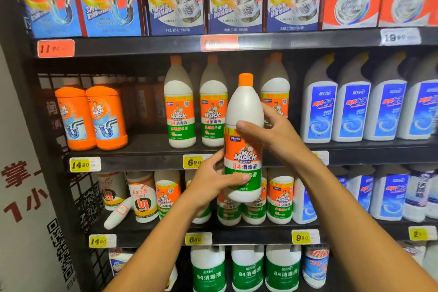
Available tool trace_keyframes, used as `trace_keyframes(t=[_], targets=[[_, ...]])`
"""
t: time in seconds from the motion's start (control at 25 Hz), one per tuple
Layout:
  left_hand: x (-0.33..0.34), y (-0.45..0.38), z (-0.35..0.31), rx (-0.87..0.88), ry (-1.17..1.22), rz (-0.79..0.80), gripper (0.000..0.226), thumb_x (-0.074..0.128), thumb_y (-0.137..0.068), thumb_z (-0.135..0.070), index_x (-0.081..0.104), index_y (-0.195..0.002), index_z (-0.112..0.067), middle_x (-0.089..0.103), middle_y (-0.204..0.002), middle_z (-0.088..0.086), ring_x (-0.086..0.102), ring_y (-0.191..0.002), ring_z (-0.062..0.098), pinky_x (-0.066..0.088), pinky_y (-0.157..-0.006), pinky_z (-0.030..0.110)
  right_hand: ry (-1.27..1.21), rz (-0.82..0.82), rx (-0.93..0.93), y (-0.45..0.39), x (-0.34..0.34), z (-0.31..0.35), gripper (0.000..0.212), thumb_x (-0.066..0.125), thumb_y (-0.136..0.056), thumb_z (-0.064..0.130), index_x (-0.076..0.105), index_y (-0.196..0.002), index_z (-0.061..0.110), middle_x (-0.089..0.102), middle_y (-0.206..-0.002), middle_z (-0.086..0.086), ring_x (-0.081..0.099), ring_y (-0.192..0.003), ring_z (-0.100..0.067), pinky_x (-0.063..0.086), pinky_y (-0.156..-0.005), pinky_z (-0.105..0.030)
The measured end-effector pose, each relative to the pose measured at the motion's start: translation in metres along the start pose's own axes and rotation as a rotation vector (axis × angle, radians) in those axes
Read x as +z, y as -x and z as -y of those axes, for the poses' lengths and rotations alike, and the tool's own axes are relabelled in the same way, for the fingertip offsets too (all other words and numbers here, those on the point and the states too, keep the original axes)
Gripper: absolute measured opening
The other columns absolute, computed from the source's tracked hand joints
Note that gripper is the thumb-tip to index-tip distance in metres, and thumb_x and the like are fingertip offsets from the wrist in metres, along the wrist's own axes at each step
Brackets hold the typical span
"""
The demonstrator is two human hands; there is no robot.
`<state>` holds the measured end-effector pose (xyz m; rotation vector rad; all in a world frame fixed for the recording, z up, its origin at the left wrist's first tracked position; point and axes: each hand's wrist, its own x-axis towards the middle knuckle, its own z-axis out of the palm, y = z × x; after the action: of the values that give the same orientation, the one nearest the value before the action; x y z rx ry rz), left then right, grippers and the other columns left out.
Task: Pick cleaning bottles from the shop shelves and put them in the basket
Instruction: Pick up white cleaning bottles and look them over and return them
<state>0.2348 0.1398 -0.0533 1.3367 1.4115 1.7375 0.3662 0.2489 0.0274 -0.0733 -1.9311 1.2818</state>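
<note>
A white Mr Muscle 84 disinfectant bottle (pixel 244 111) with an orange cap stands upright in the air in front of the middle shelf. My left hand (pixel 214 179) grips its lower part, thumb across the green band of the label. My right hand (pixel 270 130) grips its upper body from the right, thumb across the front. Three more of the same bottles (pixel 179 111) stand on the middle shelf behind it. No basket is in view.
Orange drain-cleaner tubs (pixel 91 117) stand at the left of the middle shelf (pixel 147 147), white toilet-cleaner bottles (pixel 353 106) with blue labels at the right. Boxes (pixel 175 0) fill the top shelf. Lower shelves hold more bottles (pixel 282 199), one white bottle (pixel 117 213) lying tipped.
</note>
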Motion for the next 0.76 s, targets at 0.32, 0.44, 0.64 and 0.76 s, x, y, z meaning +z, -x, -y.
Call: trace_keyframes(t=[0.32, 0.44, 0.64, 0.76], targets=[[0.003, -0.043, -0.023, -0.052, -0.035, 0.0, 0.063, 0.083, -0.076, -0.017, 0.051, -0.129, -0.031, 0.073, -0.116, 0.0, 0.071, -0.103, 0.014, 0.058, -0.08, 0.027, 0.053, -0.154, 0.109, -0.051, -0.015, -0.008, 0.035, 0.076, -0.081, 0.041, 0.058, -0.106, 0.025, 0.071, -0.094, 0.005, 0.073, -0.073, -0.002, 0.052, -0.052, -0.013], [0.001, -0.063, -0.038, -0.064, -0.075, 0.027, 0.052, 0.078, -0.082, -0.017, 0.052, -0.121, -0.039, 0.074, -0.111, -0.006, 0.071, -0.103, 0.012, 0.057, -0.082, 0.028, 0.064, -0.19, 0.104, -0.071, -0.02, 0.0, 0.038, 0.077, -0.081, 0.041, 0.061, -0.108, 0.019, 0.074, -0.091, 0.002, 0.074, -0.071, -0.008, 0.054, -0.053, -0.017], [0.004, -0.09, -0.061, 0.029, -0.391, -0.088, 0.059, 0.08, -0.08, -0.024, 0.046, -0.125, -0.04, 0.065, -0.115, -0.015, 0.063, -0.103, 0.002, 0.051, -0.098, 0.033, 0.136, -0.227, 0.069, -0.098, -0.023, 0.004, 0.039, 0.077, -0.082, 0.04, 0.058, -0.111, 0.022, 0.071, -0.098, 0.003, 0.073, -0.079, -0.014, 0.058, -0.061, -0.023], [0.009, -0.098, -0.058, 0.064, -0.472, -0.173, 0.067, 0.081, -0.079, -0.02, 0.044, -0.134, -0.028, 0.062, -0.127, -0.005, 0.061, -0.113, 0.013, 0.049, -0.103, 0.043, 0.088, -0.199, 0.093, -0.102, -0.025, 0.001, 0.046, 0.078, -0.083, 0.031, 0.053, -0.118, 0.015, 0.069, -0.103, -0.001, 0.071, -0.075, -0.01, 0.053, -0.052, -0.015]])
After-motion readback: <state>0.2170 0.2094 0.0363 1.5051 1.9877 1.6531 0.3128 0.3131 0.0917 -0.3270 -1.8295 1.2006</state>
